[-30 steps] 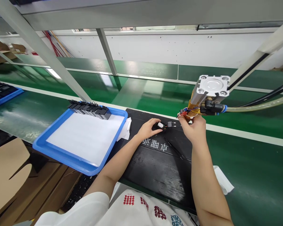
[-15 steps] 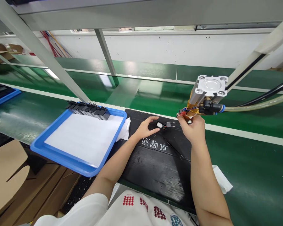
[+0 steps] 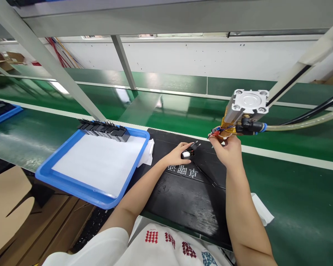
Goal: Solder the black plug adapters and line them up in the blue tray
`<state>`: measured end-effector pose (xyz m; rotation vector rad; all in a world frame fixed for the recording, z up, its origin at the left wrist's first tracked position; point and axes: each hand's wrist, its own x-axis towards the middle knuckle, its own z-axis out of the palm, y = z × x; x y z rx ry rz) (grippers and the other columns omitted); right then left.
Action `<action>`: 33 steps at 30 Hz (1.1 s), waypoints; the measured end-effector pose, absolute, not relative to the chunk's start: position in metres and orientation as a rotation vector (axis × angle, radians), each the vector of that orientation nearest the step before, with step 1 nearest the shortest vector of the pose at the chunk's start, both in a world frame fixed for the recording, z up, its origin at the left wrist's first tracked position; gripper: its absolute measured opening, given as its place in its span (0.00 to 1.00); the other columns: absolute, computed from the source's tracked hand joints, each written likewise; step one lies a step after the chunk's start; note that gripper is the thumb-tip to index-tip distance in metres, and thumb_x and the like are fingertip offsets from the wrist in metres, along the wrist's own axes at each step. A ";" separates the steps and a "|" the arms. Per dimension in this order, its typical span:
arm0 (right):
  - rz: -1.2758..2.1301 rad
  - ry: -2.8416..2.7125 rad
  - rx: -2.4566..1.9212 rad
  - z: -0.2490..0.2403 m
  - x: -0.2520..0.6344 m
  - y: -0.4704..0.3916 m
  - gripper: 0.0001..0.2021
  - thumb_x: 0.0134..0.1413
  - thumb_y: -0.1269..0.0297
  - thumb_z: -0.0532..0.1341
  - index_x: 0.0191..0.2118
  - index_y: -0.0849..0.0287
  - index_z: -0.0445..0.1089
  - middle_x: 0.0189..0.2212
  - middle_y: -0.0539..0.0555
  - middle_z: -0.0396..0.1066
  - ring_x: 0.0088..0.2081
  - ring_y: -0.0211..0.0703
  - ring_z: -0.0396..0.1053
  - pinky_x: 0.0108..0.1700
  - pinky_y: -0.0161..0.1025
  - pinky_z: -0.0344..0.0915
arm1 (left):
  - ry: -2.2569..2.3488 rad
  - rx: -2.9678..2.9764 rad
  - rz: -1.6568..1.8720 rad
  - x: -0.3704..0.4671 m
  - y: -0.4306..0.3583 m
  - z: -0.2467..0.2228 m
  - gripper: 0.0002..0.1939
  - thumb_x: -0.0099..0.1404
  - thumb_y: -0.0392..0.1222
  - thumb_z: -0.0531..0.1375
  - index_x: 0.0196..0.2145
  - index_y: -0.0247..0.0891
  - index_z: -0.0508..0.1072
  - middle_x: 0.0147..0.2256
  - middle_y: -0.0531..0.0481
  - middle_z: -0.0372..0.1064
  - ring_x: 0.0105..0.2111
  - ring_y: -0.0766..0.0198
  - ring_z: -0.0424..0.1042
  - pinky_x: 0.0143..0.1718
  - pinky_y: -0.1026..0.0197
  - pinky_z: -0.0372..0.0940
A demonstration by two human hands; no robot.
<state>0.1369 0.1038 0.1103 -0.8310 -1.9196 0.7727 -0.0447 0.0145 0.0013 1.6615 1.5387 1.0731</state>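
Observation:
My left hand (image 3: 179,154) has its thumb and fingers around a small black plug adapter housing (image 3: 192,152), with a white part showing inside it. Its two-pin plug end (image 3: 194,145) points up to the right, and small wires show between the two parts. My right hand (image 3: 226,149) is wrapped round the lower end of a pneumatic cylinder tool (image 3: 245,101), where amber tape and red and blue wires show. Its fingertips are partly hidden. Black tweezers (image 3: 206,174) lie on the black mat (image 3: 180,199) just below the housing.
Left of the mat stands a blue tray (image 3: 105,203) lined with white paper, with several black adapters (image 3: 104,129) along its far edge. White tissue (image 3: 146,153) sticks out beside it. Air hoses (image 3: 302,127) run right from the cylinder. A white paper (image 3: 261,208) lies at right.
My left hand has moved slightly right and closed around the housing. The plug end has tilted from pointing right to pointing up-right. My right hand has stayed on the cylinder tool.

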 end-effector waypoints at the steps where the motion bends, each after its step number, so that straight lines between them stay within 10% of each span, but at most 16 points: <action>1: 0.843 -1.897 -0.793 0.110 0.136 0.104 0.09 0.46 0.55 0.61 0.27 0.55 0.66 0.24 0.53 0.71 0.28 0.47 0.70 0.33 0.44 0.67 | 1.550 1.673 1.103 -0.042 0.017 -0.001 0.38 0.50 0.39 0.71 0.59 0.43 0.68 0.54 0.43 0.66 0.54 0.52 0.69 0.57 0.50 0.65; 12: 1.104 -1.829 -0.423 0.111 0.118 0.064 0.16 0.48 0.55 0.66 0.41 0.52 0.64 0.31 0.49 0.68 0.29 0.41 0.69 0.31 0.40 0.70 | 1.860 1.577 1.037 -0.022 0.021 -0.002 0.20 0.53 0.44 0.71 0.43 0.40 0.73 0.43 0.47 0.75 0.47 0.50 0.73 0.51 0.51 0.67; 33: 0.875 -1.707 -0.333 0.101 0.101 0.063 0.15 0.52 0.67 0.69 0.44 0.49 0.67 0.29 0.46 0.67 0.28 0.35 0.67 0.28 0.32 0.66 | 1.592 1.520 1.344 -0.016 0.011 0.010 0.21 0.58 0.42 0.66 0.50 0.38 0.71 0.46 0.48 0.76 0.46 0.56 0.75 0.49 0.58 0.68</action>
